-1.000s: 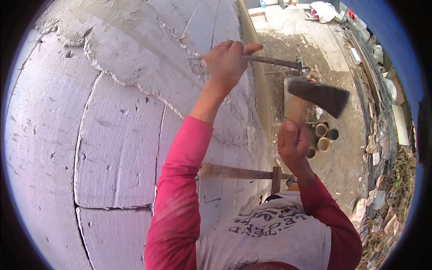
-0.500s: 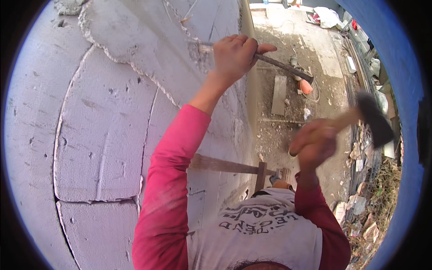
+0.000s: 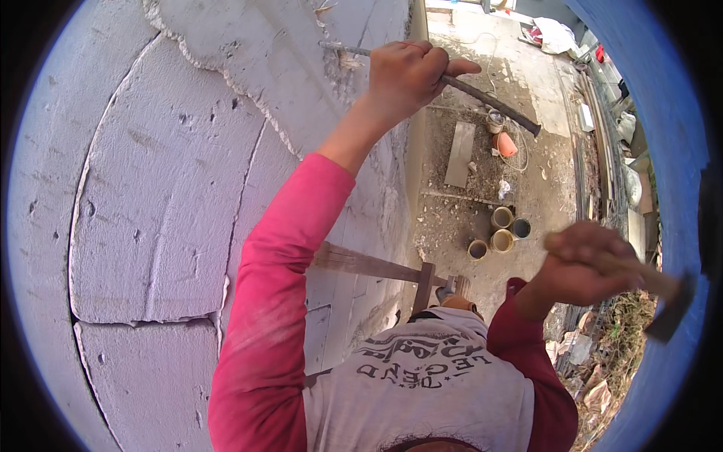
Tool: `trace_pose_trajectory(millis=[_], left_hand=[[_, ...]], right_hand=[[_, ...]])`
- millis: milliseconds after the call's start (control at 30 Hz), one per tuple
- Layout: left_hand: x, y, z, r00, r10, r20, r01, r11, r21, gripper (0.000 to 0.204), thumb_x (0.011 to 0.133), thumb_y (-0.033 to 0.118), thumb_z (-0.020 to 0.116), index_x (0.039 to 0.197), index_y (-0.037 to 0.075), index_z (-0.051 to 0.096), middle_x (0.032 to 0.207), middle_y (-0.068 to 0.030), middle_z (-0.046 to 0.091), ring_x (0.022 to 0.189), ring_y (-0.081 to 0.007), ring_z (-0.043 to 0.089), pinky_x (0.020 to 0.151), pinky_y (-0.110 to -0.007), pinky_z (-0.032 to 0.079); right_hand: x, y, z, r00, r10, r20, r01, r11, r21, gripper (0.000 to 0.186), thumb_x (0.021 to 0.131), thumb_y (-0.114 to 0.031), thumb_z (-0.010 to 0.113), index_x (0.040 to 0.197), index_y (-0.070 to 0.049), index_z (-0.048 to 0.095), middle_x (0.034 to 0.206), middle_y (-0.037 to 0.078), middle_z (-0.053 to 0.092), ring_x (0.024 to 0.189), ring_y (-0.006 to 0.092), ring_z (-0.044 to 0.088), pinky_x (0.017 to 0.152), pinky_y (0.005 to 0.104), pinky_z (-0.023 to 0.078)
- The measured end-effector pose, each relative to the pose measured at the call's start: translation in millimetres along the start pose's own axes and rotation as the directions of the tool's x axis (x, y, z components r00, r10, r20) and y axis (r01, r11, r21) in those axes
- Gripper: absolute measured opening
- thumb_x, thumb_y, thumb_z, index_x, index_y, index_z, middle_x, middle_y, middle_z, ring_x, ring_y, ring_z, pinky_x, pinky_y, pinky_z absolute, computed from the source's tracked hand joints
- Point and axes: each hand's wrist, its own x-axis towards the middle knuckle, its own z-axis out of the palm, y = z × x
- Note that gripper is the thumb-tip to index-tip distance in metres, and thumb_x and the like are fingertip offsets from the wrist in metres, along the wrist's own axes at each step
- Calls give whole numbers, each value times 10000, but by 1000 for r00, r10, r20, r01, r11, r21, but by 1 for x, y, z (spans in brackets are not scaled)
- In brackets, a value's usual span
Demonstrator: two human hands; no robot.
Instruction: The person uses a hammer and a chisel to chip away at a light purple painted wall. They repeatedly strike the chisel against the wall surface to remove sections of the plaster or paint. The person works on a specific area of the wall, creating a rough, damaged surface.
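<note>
Head: L hand (image 3: 409,73) grips slim dk metal rod (image 3: 493,103).

Rod (image 3: 493,99) is dark grey-brown, paler at the wall end. Hatchet (image 3: 654,279): dark grey head, tan handle. Left sleeve (image 3: 279,241) is bright pink, whitish smudges; right sleeve (image 3: 520,343) deeper red. Shirt (image 3: 407,377): pale grey, black lettering. Wall blocks (image 3: 158,181): lilac-grey, dark pits. Container (image 3: 505,145): orange.

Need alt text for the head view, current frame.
A left hand grips a metal rod, one end pointed toward a pale, partly coated block wall, while the right hand holds a wood-handled, dark-headed tool out to the right. Below, round buckets stand on debris-strewn ground.
</note>
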Motion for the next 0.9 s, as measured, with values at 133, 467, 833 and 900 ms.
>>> trace_pose_trajectory(millis=[133,467,833,900], left_hand=[[8,0,14,999,24,-29,-24,1000,-15,520,789,325,860,571,139,427,468,-22,445,414,-199,498,398,-333,369],[6,0,2,1000,15,-2,-15,1000,1,506,769,287,869,576,127,430,499,-32,487,424,-212,510,404,-334,383],[2,-6,10,998,-8,-60,7,1000,-16,507,772,373,855,544,159,455,460,-3,447,401,-225,496,411,-336,379],[4,-4,8,999,5,-39,-6,1000,-14,494,774,338,864,565,145,460,469,-18,456,409,-209,502,398,-331,375]], right_hand=[[-64,62,-32,983,102,150,27,735,-678,474,1078,-487,404,984,-76,619,597,7,514,597,138,560,510,295,470],[5,5,-13,997,-68,33,65,992,106,552,1053,-581,420,856,-101,610,605,59,507,556,172,543,471,312,473],[10,4,-20,980,-39,196,51,997,-56,358,1070,-324,468,891,-53,620,711,81,636,649,177,635,602,331,512],[-21,36,-30,999,-28,30,26,999,47,356,1079,-336,459,941,-48,616,723,70,620,627,163,616,575,326,513]])
